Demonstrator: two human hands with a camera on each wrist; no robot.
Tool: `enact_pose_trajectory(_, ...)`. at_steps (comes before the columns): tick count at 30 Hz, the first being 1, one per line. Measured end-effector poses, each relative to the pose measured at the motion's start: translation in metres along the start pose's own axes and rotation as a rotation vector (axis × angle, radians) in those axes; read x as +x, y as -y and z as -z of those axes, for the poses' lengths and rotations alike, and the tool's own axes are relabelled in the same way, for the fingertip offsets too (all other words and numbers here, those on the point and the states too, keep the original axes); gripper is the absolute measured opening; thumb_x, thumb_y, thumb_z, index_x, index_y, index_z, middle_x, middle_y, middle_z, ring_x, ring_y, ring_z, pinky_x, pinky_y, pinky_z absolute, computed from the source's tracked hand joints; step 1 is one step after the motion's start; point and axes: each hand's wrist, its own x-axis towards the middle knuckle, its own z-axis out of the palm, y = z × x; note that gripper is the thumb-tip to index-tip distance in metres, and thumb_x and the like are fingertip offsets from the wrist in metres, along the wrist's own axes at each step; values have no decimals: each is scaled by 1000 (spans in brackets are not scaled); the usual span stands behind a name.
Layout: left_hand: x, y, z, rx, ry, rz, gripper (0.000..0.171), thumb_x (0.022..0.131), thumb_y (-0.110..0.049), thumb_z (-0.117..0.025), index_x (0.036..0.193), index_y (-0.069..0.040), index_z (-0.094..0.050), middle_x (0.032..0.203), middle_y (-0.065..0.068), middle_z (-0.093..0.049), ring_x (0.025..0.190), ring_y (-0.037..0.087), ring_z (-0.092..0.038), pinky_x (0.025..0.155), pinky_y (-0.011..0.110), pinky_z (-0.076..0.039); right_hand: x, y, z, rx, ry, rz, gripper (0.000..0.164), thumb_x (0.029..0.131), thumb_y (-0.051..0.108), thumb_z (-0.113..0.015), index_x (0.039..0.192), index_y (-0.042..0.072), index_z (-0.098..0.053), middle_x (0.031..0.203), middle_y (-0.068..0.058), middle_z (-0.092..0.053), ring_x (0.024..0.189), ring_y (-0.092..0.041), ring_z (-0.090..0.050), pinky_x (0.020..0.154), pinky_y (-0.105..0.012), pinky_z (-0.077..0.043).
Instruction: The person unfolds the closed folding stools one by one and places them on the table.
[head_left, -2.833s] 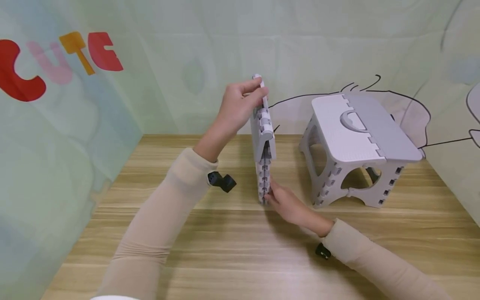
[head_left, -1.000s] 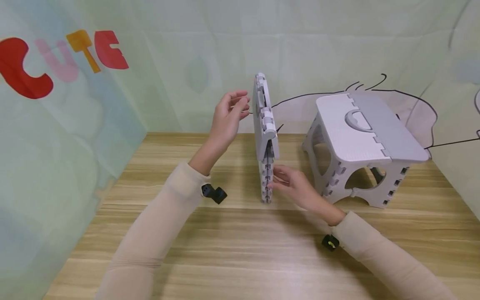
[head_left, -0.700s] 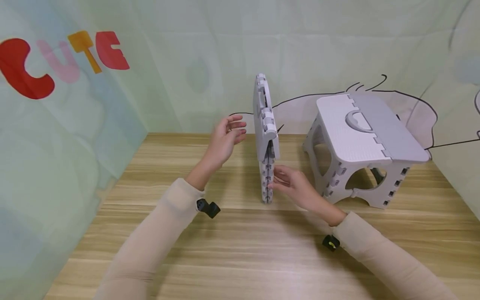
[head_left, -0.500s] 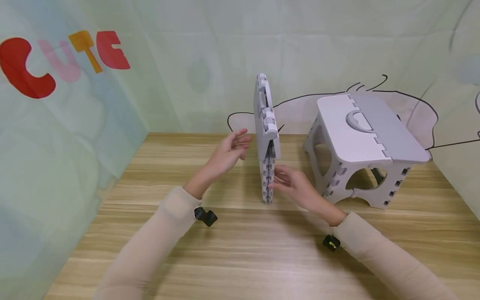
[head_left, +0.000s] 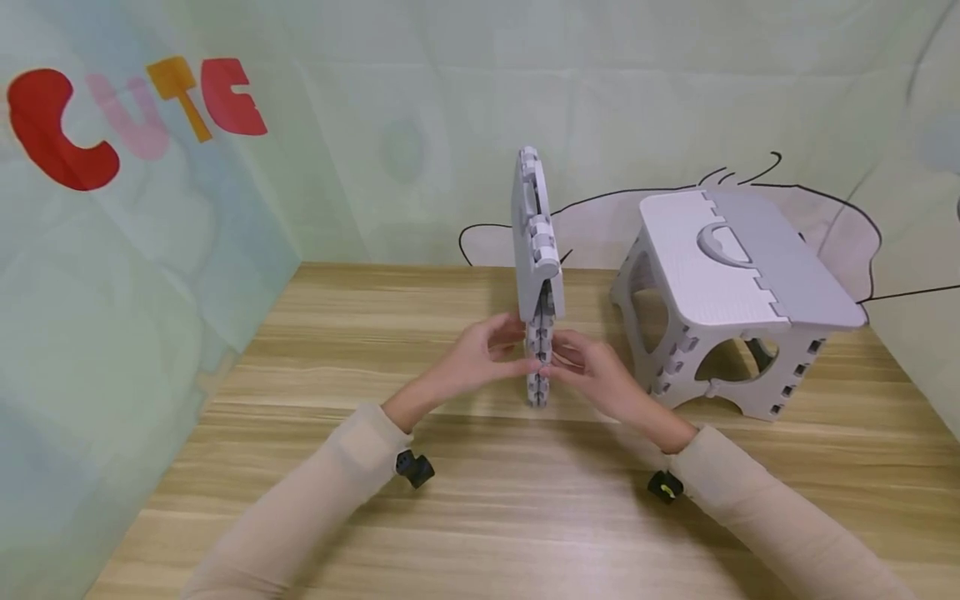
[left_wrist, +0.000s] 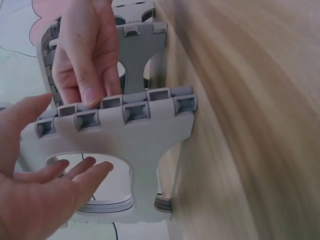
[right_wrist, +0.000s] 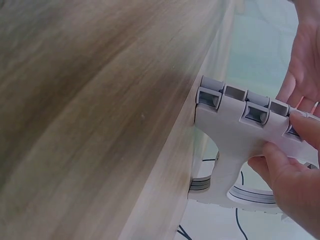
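Note:
A folded grey-and-white plastic step stool (head_left: 528,250) stands upright on the wooden table, its narrow hinged edge toward me. My right hand (head_left: 603,383) holds its lower part from the right. In the right wrist view the thumb (right_wrist: 304,125) lies on the hinged edge, and fingers curl at the leg cutout. On the other side is my left hand (head_left: 476,358), thumb stretched toward the hinged edge. Its fingers (left_wrist: 82,182) are spread and relaxed before the cutout in the left wrist view. A second stool (head_left: 720,292) of the same kind stands unfolded at right.
Wood-grain table (head_left: 480,508) runs under both stools. A printed cloth backdrop (head_left: 405,108) closes off the back and sides, with colourful letters (head_left: 225,96) on the left. A small black camera (head_left: 415,468) hangs at the left wrist.
My left hand has let go of the folded stool's top and come down to its lower left side. The right hand stays at the lower part; the stool keeps standing in place.

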Motion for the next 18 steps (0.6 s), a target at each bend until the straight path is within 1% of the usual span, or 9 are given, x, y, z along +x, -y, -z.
enact_pose_trajectory(4, -1, 5, -6, -51, -28, -6, 62, 89, -10, -76, 142, 3, -46, 140, 17, -54, 128, 30, -52, 105, 38, -46, 0, -1, 0, 3, 2, 2, 44, 90, -6, -68, 130, -14, -52, 131, -30, -56, 123, -41, -56, 98, -31, -49)
enact_pose_trajectory(8, -1, 9, -10, -98, -45, -35, 55, 91, -5, -73, 139, 4, -48, 138, 18, -55, 126, 30, -54, 102, 32, -48, 0, -1, 0, 2, 0, 5, 44, 90, -7, -68, 130, -15, -52, 131, -31, -56, 122, -41, -56, 98, -31, -49)
enact_pose_trajectory(10, -1, 9, -12, -114, -54, -51, 52, 91, -2, -72, 137, 6, -49, 136, 20, -56, 124, 31, -56, 101, 31, -49, 0, -1, 0, -1, -5, 4, 44, 90, -7, -69, 130, -15, -52, 130, -31, -57, 122, -41, -57, 98, -31, -49)
enact_pose_trajectory(14, 0, 10, -14, -127, -67, -57, 49, 90, 2, -71, 134, 8, -51, 133, 22, -57, 122, 32, -57, 100, 31, -50, -1, -2, 0, 2, -18, 2, 44, 89, -7, -70, 129, -15, -53, 129, -31, -57, 121, -42, -57, 97, -34, -50)
enact_pose_trajectory(18, 0, 11, -16, -105, -83, -60, 50, 90, 4, -71, 135, 8, -50, 134, 23, -57, 123, 32, -57, 99, 30, -50, -1, -2, 0, 3, -27, 6, 44, 89, -6, -70, 128, -16, -53, 128, -32, -57, 120, -43, -57, 97, -37, -50)
